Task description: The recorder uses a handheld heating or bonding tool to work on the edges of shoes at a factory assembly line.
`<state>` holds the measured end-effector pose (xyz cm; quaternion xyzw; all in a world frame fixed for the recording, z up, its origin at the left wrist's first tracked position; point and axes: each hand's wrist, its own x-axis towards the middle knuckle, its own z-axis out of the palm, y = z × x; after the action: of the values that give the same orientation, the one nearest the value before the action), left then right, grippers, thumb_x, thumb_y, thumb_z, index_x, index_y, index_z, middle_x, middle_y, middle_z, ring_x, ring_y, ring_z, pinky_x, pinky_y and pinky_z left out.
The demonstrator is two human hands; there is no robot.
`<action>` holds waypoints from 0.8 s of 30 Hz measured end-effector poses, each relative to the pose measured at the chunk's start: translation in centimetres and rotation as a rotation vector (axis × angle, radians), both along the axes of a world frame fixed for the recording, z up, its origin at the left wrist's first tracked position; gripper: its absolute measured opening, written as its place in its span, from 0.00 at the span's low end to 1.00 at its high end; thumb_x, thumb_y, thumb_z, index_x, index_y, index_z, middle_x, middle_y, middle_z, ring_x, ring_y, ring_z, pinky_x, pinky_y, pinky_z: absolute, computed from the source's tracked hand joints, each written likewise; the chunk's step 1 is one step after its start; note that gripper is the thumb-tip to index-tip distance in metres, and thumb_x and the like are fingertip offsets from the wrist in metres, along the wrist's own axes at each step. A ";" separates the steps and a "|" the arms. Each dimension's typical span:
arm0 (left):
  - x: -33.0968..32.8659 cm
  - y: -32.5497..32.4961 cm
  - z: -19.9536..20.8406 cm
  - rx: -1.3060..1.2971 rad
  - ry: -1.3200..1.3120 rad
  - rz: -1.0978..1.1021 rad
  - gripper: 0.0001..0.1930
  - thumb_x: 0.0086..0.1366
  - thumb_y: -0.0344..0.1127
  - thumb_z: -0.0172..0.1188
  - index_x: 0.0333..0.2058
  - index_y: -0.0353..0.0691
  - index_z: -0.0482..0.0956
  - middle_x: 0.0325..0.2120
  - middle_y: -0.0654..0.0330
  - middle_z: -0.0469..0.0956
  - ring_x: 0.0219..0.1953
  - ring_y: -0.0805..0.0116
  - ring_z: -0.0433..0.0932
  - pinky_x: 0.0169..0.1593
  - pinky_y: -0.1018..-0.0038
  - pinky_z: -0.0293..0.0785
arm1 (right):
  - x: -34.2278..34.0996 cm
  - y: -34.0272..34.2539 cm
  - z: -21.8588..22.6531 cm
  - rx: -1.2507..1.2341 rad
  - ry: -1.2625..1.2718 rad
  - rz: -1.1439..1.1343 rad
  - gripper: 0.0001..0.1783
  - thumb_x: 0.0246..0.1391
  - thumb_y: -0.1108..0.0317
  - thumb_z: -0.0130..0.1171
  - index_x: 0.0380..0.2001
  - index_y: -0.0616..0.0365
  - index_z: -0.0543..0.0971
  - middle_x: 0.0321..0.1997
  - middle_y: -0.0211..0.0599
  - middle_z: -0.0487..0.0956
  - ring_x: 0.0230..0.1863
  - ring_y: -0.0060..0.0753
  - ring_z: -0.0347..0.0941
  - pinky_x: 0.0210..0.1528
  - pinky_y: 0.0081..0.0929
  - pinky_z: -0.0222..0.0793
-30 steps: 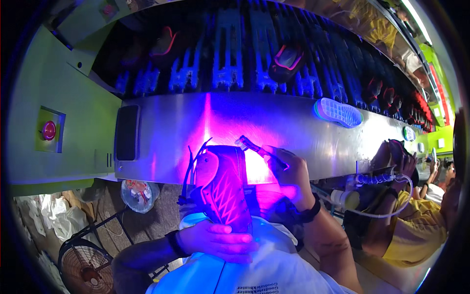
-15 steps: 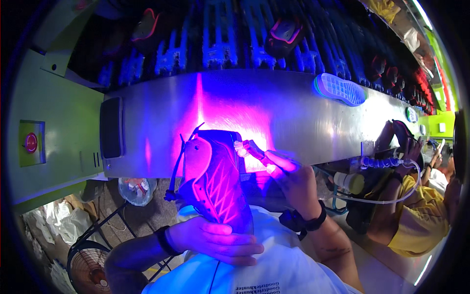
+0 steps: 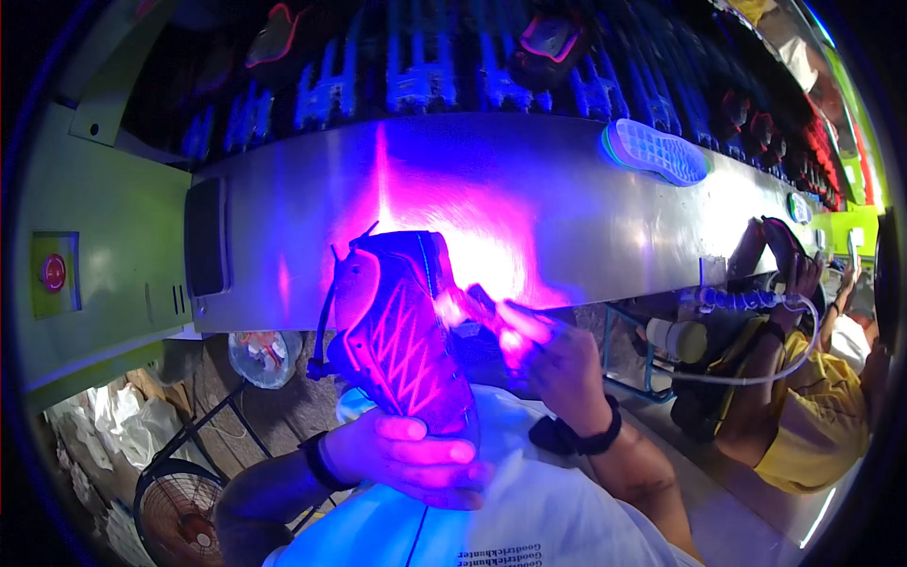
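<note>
A dark shoe upper (image 3: 402,317) with criss-cross lines on its side is held up under pink-violet light, its laces hanging at the left. My left hand (image 3: 411,458) is closed round its near end. To the right of the upper, my right hand (image 3: 567,364) pinches a short dark brush (image 3: 482,304). The pale tip of the brush is at the upper's right edge, blurred by motion; whether it touches I cannot tell. Beyond, on the metal bench (image 3: 283,217), lies a pale shoe sole (image 3: 657,151) with a grid pattern.
A slatted rack or conveyor (image 3: 420,71) carrying dark shoes runs behind the bench. A green cabinet with a red button (image 3: 54,274) stands left. Below are a plastic-lined bin (image 3: 265,357) and a fan (image 3: 184,515). At right are a white hose (image 3: 746,386) and a co-worker in yellow (image 3: 803,416).
The brush in my right hand has moved toward me along the upper's right edge. My left hand still grips the upper, which has shifted slightly left in the view.
</note>
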<state>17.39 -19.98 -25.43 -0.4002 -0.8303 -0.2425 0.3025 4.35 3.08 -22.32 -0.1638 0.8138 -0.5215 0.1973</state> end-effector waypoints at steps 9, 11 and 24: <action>0.0 0.0 0.0 0.043 -0.035 0.003 0.50 0.57 0.37 0.76 0.73 0.70 0.55 0.74 0.74 0.58 0.74 0.64 0.59 0.73 0.51 0.51 | 0.8 1.1 0.8 -0.063 -0.212 -0.047 0.17 0.63 0.63 0.66 0.54 0.53 0.85 0.42 0.45 0.87 0.40 0.40 0.85 0.45 0.32 0.78; 0.6 -0.2 -0.7 0.067 -0.053 -0.017 0.50 0.58 0.37 0.75 0.74 0.70 0.53 0.76 0.71 0.53 0.76 0.61 0.55 0.74 0.49 0.48 | 1.2 2.0 1.4 -0.018 -0.167 -0.019 0.18 0.62 0.61 0.67 0.54 0.51 0.85 0.38 0.44 0.87 0.34 0.36 0.83 0.40 0.31 0.77; 2.6 1.0 -6.4 -0.103 0.051 0.215 0.35 0.73 0.46 0.54 0.74 0.54 0.53 0.73 0.44 0.57 0.67 0.47 0.70 0.69 0.52 0.65 | 2.2 4.3 6.4 0.030 0.217 0.071 0.19 0.57 0.64 0.70 0.53 0.49 0.85 0.39 0.45 0.85 0.32 0.44 0.82 0.35 0.35 0.78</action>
<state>20.00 -18.99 -31.85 -0.3298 -0.8718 -0.1554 0.3271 6.55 7.41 -15.95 -0.2450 0.8317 -0.4814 0.1287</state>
